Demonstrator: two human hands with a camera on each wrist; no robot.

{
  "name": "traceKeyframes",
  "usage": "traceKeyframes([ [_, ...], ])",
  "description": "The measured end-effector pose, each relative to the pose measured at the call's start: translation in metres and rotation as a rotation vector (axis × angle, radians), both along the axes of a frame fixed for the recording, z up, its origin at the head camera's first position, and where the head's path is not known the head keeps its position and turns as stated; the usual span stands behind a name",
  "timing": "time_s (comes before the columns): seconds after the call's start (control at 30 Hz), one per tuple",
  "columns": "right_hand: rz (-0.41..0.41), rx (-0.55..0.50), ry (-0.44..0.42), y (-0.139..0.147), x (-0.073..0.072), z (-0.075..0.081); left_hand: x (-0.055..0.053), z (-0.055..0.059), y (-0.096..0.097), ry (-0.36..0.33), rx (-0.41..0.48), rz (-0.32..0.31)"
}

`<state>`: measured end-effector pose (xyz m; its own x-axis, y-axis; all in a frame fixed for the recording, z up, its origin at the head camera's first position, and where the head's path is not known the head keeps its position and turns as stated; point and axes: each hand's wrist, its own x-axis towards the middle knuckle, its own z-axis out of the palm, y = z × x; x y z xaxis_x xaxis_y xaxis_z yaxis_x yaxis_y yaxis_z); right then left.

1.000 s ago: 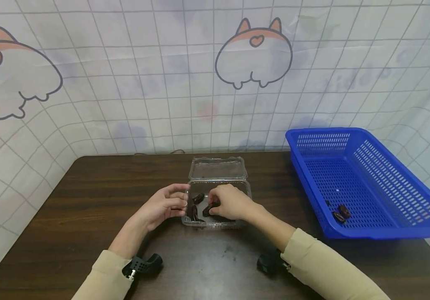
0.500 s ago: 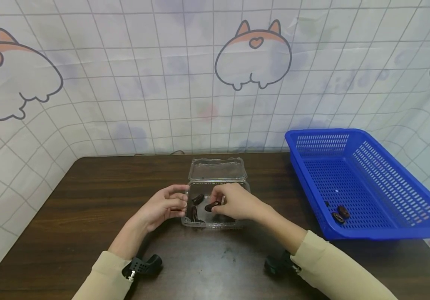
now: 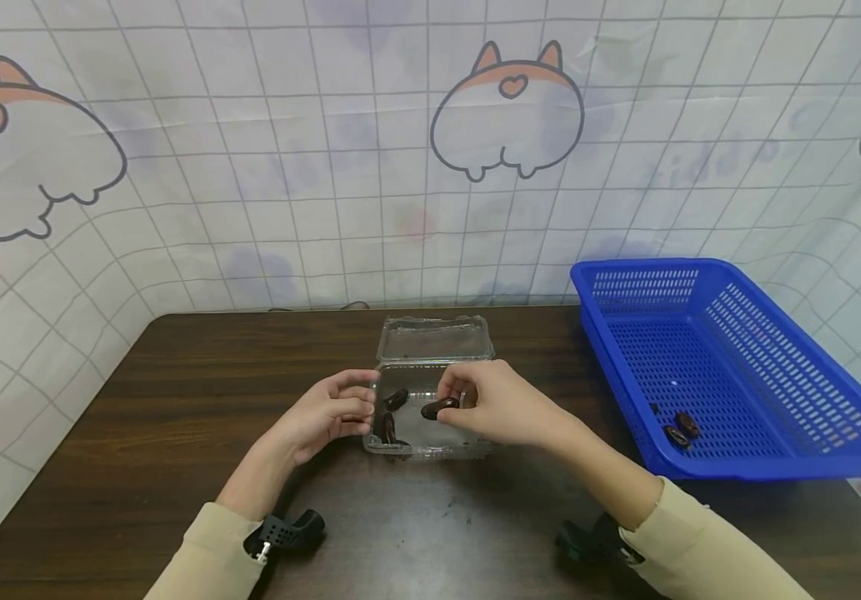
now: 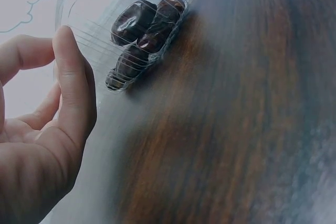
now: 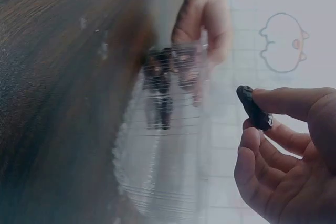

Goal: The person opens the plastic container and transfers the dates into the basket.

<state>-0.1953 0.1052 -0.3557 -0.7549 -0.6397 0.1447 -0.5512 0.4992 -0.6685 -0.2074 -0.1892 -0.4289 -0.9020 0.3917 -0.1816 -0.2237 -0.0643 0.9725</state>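
A clear plastic clamshell box [image 3: 430, 454] sits on the table with its lid raised behind it. Several dark dates [image 3: 392, 425] lie at its left end; the left wrist view shows these dates [image 4: 134, 22] through the ribbed wall. My right hand [image 3: 508, 404] pinches one date [image 3: 439, 408] between thumb and fingers above the box. In the right wrist view that date [image 5: 254, 107] is tilted at the fingertips. My left hand [image 3: 328, 412] rests its loosely bent fingers against the box's left side, with the thumb nearer the front.
A blue perforated basket [image 3: 708, 465] stands at the right, with a few dates [image 3: 681, 427] in its near left corner. Behind the dark wooden table [image 3: 197, 400] hangs a white gridded cloth [image 3: 370, 208] with cartoon drawings.
My right hand has lifted a date from the box's floor and moved slightly right and up with it. My left hand stays at the box's left side.
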Motion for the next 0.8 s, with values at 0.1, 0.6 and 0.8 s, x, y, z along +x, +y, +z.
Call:
traceKeyframes([
  [0.1,-0.004,-0.011,0.005,0.005,0.006,0.007,0.001,0.0,0.0,0.0,0.0,0.0],
  [0.6,-0.079,-0.051,0.001,0.04,0.026,0.033,0.001,0.001,0.0,0.004,-0.006,0.001],
  [0.8,-0.104,-0.082,0.017,0.052,0.028,0.038,0.001,0.001,0.001,-0.012,-0.007,0.017],
])
